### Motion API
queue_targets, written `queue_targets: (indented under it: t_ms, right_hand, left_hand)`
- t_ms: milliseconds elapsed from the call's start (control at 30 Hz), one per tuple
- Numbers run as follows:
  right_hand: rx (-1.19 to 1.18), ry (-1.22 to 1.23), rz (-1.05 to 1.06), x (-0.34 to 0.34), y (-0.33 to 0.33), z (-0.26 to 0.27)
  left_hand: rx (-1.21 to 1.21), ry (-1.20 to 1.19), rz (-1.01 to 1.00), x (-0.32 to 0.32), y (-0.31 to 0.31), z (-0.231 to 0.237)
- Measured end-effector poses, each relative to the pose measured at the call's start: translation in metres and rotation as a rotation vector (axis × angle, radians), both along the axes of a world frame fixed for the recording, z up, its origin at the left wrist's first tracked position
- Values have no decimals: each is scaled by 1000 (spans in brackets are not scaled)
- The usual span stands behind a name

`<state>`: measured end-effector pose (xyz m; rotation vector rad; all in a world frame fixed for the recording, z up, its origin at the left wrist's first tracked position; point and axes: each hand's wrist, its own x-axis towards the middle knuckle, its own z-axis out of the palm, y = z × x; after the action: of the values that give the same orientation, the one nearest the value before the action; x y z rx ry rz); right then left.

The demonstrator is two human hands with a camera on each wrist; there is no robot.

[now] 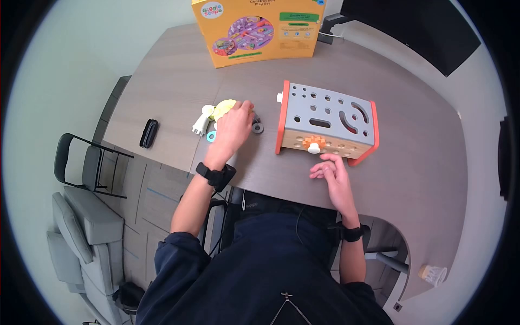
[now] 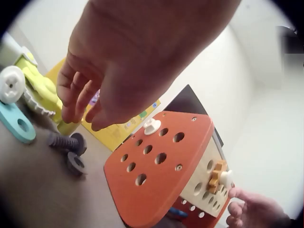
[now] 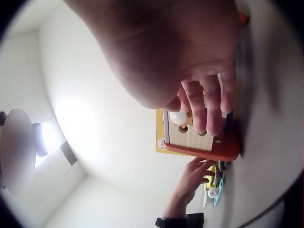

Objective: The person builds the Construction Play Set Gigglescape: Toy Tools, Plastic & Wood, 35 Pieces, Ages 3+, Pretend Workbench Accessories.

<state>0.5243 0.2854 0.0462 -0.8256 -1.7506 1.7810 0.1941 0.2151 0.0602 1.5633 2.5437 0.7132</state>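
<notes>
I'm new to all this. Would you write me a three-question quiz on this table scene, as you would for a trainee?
1. Multiple choice: what colour is the gear on the side of the toy bench?
A) purple
B) orange
C) green

2. True or false: the left hand is nearer to the loose toy pieces than the right hand is.

3. Fill in "near" or "far": seen from the person, the yellow box stands on the ____ side of the table.

Key: 1. B; 2. True; 3. far.
</notes>
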Motion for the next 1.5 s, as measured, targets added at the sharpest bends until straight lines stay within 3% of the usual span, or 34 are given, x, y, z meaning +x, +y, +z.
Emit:
queue_targets:
  t_ms: [300,500,633,800,867,1067,1267,1400,1500]
  right_hand:
    - [53,-7,10,-1,-9,16]
    - [83,-34,58,1,-11,25]
    - [106,-56,95,0,-17,44]
    - [222,-27,72,-4,-32,64]
    - [334,-117,60,-4,-34,67]
    - [306,-293,29,14,-23,52]
    - [142,-396,8,3,-1,-5]
    - [348,-441,101,-34,-25,11]
    - [539,-427,124,-61,-41,23]
  left_hand:
    - [-75,193,22,-2,-1,-41]
    - [129,-118,64,24,-26,22]
    - [337,-257,-111,64,-48,50]
    - [416,-32,-513,116,-55,47]
    - [377,5,-551,131,-51,43]
    - [334,9,-608,144,-44,27]
    - [428,93,-380,125,-43,3]
    - [469,-64,-271,116,-56,-14]
    - [229,-230,-209,108,-75,-8]
